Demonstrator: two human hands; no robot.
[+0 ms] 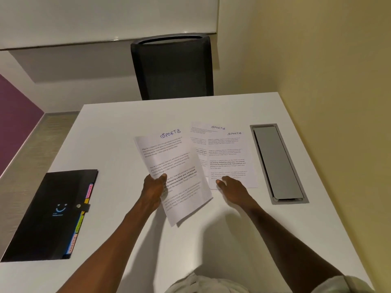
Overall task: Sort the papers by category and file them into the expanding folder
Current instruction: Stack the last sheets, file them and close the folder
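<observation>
Left hand [154,188] pinches a lifted "Sports" sheaf [173,176], right hand [231,183] lies flat on two Sports sheets [230,157] on the desk [118,127]; best square all three before opening the clasped black expanding folder [50,214], far left.

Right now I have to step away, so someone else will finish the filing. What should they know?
Left hand holds a sheaf of papers, top sheet headed SPORTS.
Right hand rests open on the nearer of two SPORTS sheets lying on the table.
Black folder lies shut at the left, coloured tabs showing.
Done: some SPORTS sheets laid out.
Left: sort the rest and file everything.
</observation>
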